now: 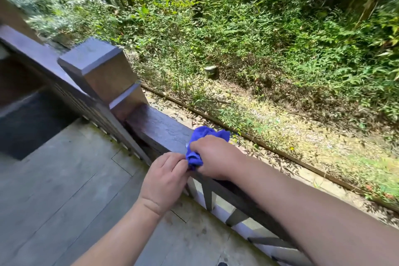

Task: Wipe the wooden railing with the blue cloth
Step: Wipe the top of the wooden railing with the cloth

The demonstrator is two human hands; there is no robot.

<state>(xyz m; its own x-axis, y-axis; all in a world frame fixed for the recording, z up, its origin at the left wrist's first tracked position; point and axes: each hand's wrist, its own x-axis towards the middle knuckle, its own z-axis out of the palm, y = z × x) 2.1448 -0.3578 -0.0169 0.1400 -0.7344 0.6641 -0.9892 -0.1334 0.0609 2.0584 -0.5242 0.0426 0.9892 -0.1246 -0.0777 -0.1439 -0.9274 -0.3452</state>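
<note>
The dark wooden railing (158, 128) runs from the corner post down to the lower right. A bunched blue cloth (204, 134) lies on its top rail. My right hand (216, 156) presses on the cloth and grips it against the rail. My left hand (166, 179) sits just left of it, fingers curled, with its fingertips touching the cloth's lower end at the rail's near edge. Most of the cloth is hidden under my right hand.
A thick square corner post (101, 71) stands at the rail's left end, and a second rail (32, 54) runs away to the far left. Grey floor boards (71, 190) lie below. Beyond the railing is a drop to gravel ground and dense green plants (259, 39).
</note>
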